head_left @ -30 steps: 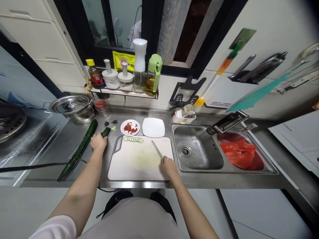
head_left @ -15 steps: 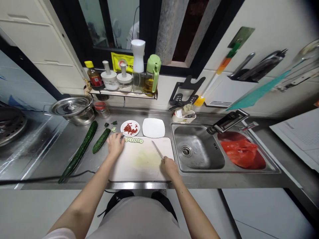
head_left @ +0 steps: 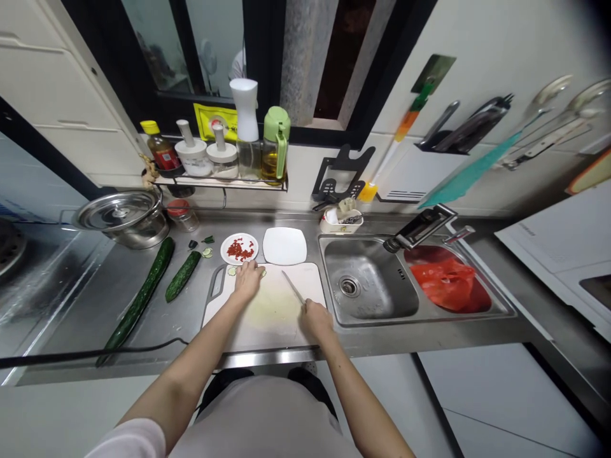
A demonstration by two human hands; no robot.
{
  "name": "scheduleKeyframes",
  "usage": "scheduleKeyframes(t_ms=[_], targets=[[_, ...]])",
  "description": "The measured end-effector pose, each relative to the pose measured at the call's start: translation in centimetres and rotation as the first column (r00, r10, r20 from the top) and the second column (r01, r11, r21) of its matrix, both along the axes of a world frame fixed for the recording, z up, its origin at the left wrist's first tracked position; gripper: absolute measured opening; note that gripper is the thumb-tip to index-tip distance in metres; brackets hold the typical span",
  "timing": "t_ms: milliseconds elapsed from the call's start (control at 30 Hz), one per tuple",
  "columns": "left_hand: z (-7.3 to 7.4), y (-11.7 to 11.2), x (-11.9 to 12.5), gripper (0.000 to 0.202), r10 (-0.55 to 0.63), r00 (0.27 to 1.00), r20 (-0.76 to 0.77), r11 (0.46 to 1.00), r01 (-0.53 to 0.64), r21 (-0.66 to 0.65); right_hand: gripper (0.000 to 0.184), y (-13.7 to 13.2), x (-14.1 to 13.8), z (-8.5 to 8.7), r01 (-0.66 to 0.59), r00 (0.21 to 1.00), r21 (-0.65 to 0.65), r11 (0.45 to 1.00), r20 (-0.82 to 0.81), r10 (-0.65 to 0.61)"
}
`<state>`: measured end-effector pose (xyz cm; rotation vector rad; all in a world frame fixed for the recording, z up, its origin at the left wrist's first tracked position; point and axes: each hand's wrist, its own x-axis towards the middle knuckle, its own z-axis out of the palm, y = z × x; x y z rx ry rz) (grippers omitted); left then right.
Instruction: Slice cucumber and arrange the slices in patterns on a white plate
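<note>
My right hand (head_left: 317,319) grips a kitchen knife (head_left: 293,287) by the handle, its blade pointing away over the white cutting board (head_left: 305,277). My left hand (head_left: 248,281) lies over the row of cucumber slices (head_left: 231,271) near the board's far edge, fingers forward and partly spread. It covers most of the row; slices show only at either side. Just beyond it stands a small round plate (head_left: 224,252) with chopped red pieces (head_left: 240,249). A white square plate (head_left: 285,246) sits beside that.
Left of the board lie a shorter cucumber (head_left: 183,277), a long one (head_left: 138,299) and small scraps (head_left: 207,252). A lidded steel pot (head_left: 126,219) stands behind. To the right is a sink (head_left: 377,280) with a red plastic bag (head_left: 446,285). A bottle shelf (head_left: 222,183) hangs above.
My left hand has moved right from the row's left end onto the slices, uncovering the board's grey handle. The right hand still holds the knife. The camera view has shifted slightly.
</note>
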<state>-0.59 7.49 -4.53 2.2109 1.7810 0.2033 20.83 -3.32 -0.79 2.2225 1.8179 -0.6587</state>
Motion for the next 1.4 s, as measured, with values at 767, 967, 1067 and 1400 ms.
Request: scheduleKeyframes(t_ms=[767, 967, 1067, 1400], targets=[[-1.1, -6.9, -1.9, 0.01, 0.529, 0.781, 0.331, 0.842, -0.432, -0.324, 0.03, 0.3, 0.1, 0.6, -0.071, 0.997, -0.031, 0.997, 0.012, 0.071], [-0.6, -7.6, -3.1, 0.014, 0.556, 0.782, 0.283, 0.82, -0.461, -0.339, 0.032, -0.8, -0.4, 1.6, -0.093, 0.996, 0.022, 0.995, -0.003, 0.093], [-0.7, -7.9, -3.7, 0.015, 0.541, 0.802, 0.253, 0.828, -0.457, -0.325, 0.03, -2.0, -1.3, 1.9, -0.156, 0.987, 0.014, 0.988, -0.034, 0.156], [-1.5, -8.7, -4.2, 0.022, 0.498, 0.8, 0.334, 0.865, -0.431, -0.257, 0.024, -4.3, -3.4, 2.9, -0.343, 0.937, -0.026, 0.939, -0.078, 0.34]])
